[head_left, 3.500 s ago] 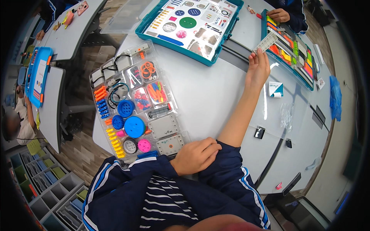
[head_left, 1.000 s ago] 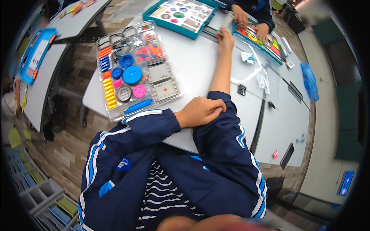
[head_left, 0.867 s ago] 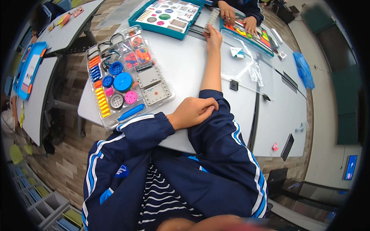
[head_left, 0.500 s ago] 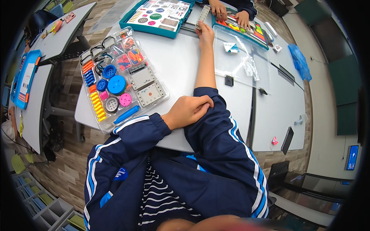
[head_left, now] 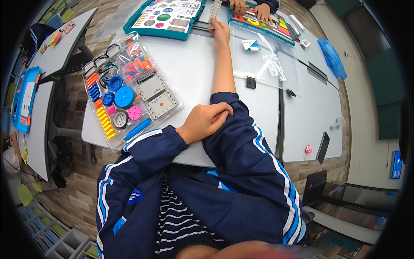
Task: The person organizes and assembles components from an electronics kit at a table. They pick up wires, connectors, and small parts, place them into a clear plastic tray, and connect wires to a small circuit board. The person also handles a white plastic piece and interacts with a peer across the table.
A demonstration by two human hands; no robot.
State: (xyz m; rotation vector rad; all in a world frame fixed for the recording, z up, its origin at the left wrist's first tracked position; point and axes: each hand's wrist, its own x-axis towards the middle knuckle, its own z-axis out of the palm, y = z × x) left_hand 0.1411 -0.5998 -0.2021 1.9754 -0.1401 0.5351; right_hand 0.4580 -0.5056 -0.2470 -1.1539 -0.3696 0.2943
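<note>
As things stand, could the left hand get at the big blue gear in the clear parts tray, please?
Probably yes. The left hand rests on the right sleeve at the table edge, holding nothing, and the big blue gear lies uncovered in the clear parts tray just to its left. Nothing stands between them.

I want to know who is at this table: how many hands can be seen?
4. The left hand rests on the right sleeve. The right hand reaches a pale strip at the far edge. Another person's two hands lie on the coloured tray.
</note>
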